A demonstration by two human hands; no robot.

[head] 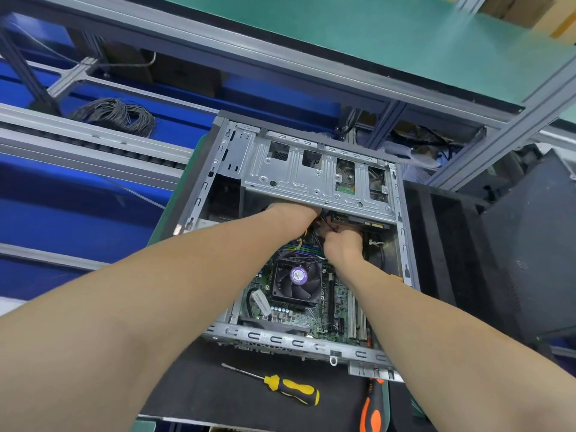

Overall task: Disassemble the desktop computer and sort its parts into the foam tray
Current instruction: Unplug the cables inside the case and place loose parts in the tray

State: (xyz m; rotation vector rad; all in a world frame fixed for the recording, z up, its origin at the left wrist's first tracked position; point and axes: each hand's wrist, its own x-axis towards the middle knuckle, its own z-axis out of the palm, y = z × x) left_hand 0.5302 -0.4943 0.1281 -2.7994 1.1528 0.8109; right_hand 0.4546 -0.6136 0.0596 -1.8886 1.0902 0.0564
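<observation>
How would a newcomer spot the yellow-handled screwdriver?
Find the open grey metal computer case mid-frame. On the black mat along its near edge lies the screwdriver with a yellow-and-black handle and thin steel shaft. The tool to its right has an orange-and-black handle instead.

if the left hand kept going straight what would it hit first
Likely the metal drive cage, or something under it: the left hand reaches beneath its near edge with fingers hidden, so depth is unclear.

Head view, steeply down, close.
</observation>
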